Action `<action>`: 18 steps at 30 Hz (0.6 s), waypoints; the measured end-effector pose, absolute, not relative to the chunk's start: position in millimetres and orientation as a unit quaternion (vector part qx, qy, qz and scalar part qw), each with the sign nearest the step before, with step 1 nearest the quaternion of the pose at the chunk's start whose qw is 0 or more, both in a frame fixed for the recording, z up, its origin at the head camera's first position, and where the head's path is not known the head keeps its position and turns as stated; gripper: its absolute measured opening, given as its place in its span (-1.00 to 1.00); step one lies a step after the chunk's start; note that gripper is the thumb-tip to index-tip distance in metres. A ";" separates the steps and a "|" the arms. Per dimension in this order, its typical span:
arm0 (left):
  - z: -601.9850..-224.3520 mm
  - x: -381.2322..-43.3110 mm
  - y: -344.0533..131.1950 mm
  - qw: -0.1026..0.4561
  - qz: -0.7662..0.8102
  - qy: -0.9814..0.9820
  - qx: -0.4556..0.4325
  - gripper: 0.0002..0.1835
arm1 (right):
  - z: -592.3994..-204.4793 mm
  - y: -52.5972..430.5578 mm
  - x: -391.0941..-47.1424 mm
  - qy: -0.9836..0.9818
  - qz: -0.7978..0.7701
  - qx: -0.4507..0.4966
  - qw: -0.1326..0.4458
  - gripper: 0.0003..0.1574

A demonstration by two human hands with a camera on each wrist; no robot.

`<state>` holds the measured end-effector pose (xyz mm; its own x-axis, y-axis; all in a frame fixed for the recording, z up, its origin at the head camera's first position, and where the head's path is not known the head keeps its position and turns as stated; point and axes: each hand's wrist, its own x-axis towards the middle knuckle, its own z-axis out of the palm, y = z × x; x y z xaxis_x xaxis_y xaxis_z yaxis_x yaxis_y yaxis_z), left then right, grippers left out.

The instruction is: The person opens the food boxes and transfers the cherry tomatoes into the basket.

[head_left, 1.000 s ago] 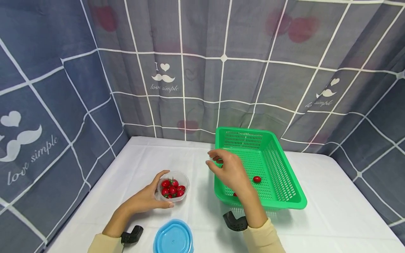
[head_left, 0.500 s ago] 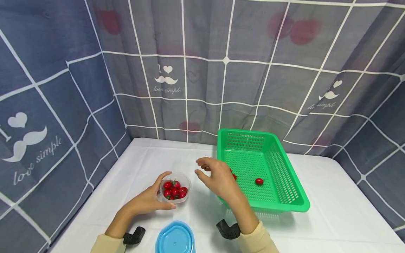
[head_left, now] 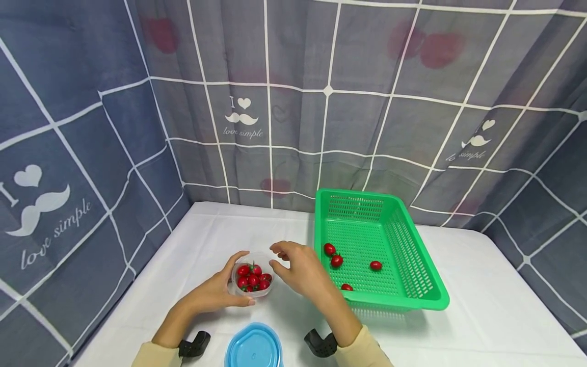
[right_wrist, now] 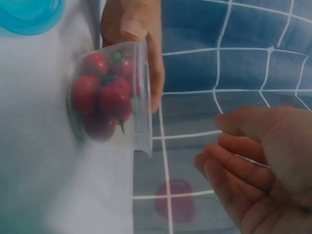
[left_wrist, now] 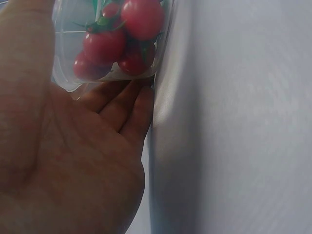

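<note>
In the head view my left hand (head_left: pixel 208 293) grips a clear plastic tub (head_left: pixel 262 258), fingers along its far left side and thumb at the near side. Several cherry tomatoes (head_left: pixel 253 280), some with green stems, lie in the tub. It stands upright on the white cloth. From the left wrist, my left palm (left_wrist: pixel 87 151) shows close beside the tub's wall. My right hand (head_left: pixel 302 270) hovers just right of the tub, its fingers loosely bent. The right wrist view shows nothing between the right fingers (right_wrist: pixel 234 192), apart from the tub's rim (right_wrist: pixel 143 107).
A green perforated basket (head_left: pixel 419 244) stands at the right with several cherry tomatoes (head_left: pixel 376 265) on its floor. Near the front edge lies a blue lid (head_left: pixel 254 346). Dark checked curtains (head_left: pixel 293 117) enclose the white table (head_left: pixel 229 224) at the back and sides.
My right hand has moved left from over the basket's left side to beside the tub, uncovering tomatoes in the basket. The left hand stays on the tub; the view has shifted slightly.
</note>
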<state>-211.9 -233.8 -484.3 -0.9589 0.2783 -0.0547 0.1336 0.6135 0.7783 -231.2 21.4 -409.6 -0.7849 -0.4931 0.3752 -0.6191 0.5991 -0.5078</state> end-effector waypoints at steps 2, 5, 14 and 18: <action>-484.5 -212.0 -233.5 0.086 0.425 0.894 0.117 0.21 | -411.0 19.6 -230.5 -0.889 0.319 0.313 0.097 -0.66; -484.5 -211.6 -233.8 0.083 0.427 0.893 0.118 0.21 | -411.8 16.9 -229.1 -0.887 0.322 0.315 0.097 -0.66; -487.0 -208.5 -234.6 0.084 0.442 0.885 0.120 0.21 | -421.4 4.7 -225.6 -0.888 0.316 0.322 0.089 -0.68; -485.4 -209.3 -234.1 0.082 0.437 0.886 0.132 0.19 | -426.8 1.0 -225.9 -0.888 0.318 0.320 0.090 -0.67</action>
<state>-209.3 -234.1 -485.4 -0.9519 0.3048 -0.0304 0.1613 0.5832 0.7961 -225.9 1.0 -426.8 -0.7785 -0.5114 0.3639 -0.6262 0.5932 -0.5060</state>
